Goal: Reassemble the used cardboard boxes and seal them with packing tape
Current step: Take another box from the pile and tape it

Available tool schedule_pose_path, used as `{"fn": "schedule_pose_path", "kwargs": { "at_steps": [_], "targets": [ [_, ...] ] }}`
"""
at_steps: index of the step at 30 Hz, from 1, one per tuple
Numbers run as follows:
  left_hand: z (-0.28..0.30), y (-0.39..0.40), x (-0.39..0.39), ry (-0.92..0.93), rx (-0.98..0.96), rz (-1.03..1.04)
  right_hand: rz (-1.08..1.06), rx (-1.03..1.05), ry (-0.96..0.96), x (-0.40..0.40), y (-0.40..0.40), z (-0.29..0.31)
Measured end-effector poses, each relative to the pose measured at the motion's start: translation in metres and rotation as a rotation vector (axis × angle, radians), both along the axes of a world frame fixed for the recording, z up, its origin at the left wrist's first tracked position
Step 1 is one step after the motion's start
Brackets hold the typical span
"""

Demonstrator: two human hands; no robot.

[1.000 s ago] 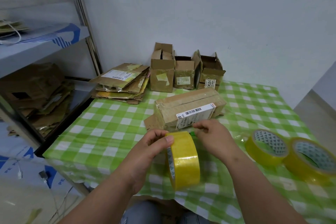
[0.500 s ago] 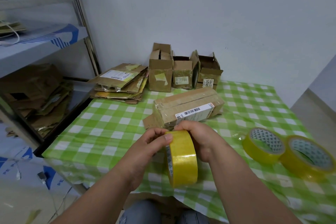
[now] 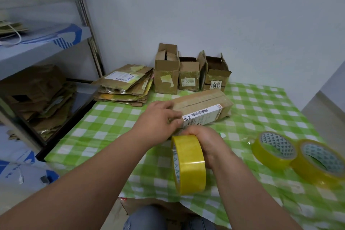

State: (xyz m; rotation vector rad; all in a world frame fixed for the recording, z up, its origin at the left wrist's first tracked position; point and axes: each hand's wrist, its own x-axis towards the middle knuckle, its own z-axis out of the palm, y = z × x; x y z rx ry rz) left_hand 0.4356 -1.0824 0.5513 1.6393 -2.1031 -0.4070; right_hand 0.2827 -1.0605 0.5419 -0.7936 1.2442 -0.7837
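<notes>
A long closed cardboard box (image 3: pixel 202 105) with a white barcode label lies on the green checked tablecloth (image 3: pixel 104 123). My left hand (image 3: pixel 158 121) is on the box's near left end, its fingers curled around that corner. Just in front of the box, my right hand (image 3: pixel 207 142) grips a roll of yellow packing tape (image 3: pixel 188 164), which stands on edge over the table's front part. Whether a strip of tape runs from the roll to the box is hidden by my hands.
Three open small boxes (image 3: pixel 186 75) stand against the back wall. A stack of flattened cardboard (image 3: pixel 123 86) lies to their left. Two more tape rolls (image 3: pixel 274 149) (image 3: pixel 323 160) lie at the right. A metal shelf with flattened cardboard (image 3: pixel 37 95) stands at the left.
My left hand let go of the tape roll and moved forward onto the box's left end. My right hand now holds the roll alone, still close to the box.
</notes>
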Motion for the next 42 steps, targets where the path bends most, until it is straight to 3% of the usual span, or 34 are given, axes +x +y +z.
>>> {"fn": "schedule_pose_path", "kwargs": {
  "at_steps": [7, 13, 22, 29, 42],
  "targets": [
    [-0.017, -0.007, 0.005, -0.075, 0.003, 0.03, -0.002, -0.086, -0.005, -0.009, 0.0, -0.006],
    [-0.017, -0.013, 0.005, 0.052, 0.07, 0.014, -0.058, -0.185, -0.04, -0.021, -0.001, -0.016],
    [-0.033, -0.01, -0.007, -0.026, -0.184, 0.059, -0.169, -0.299, -0.069, -0.025, -0.01, -0.01],
    [-0.013, -0.017, 0.032, 0.022, 0.119, -0.166, -0.212, -0.378, -0.035, -0.029, -0.023, -0.01],
    [-0.026, -0.02, 0.028, 0.086, -0.003, -0.129, -0.25, -0.316, -0.044, -0.029, -0.03, -0.019]
  ]
}}
